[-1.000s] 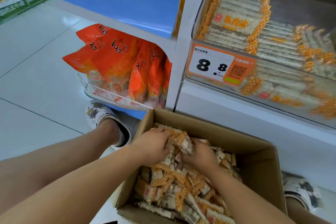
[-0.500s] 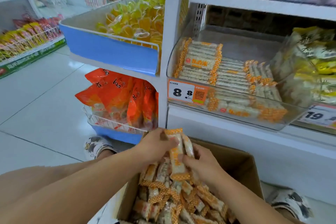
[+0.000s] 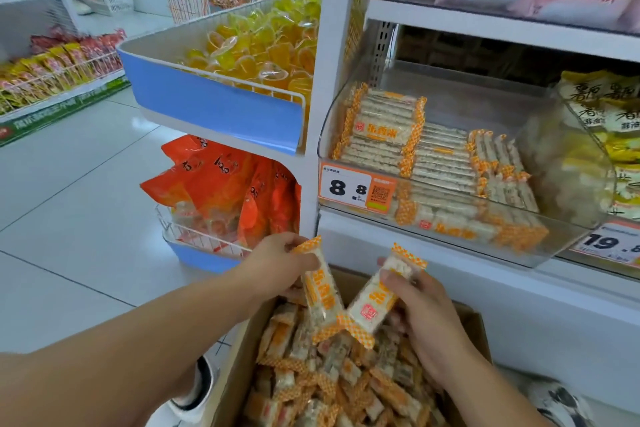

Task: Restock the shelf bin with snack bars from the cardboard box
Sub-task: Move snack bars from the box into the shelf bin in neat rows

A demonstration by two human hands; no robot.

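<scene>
Shelf bin (image 3: 346, 135), clear plastic, holds stacked bars; below, over cardboard box (image 3: 479, 333), left hand (image 3: 277, 265) and right hand (image 3: 427, 317) each clamp fingers on one crinkly wrapped bar (image 3: 320, 291), (image 3: 375, 305).

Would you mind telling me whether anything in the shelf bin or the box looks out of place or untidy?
Nothing looks damaged or spilled. In the clear shelf bin the snack bars lie in neat rows on the left, while its right end holds none. The bars in the cardboard box are a loose jumble. The left hand and right hand each hold a bar.
</scene>
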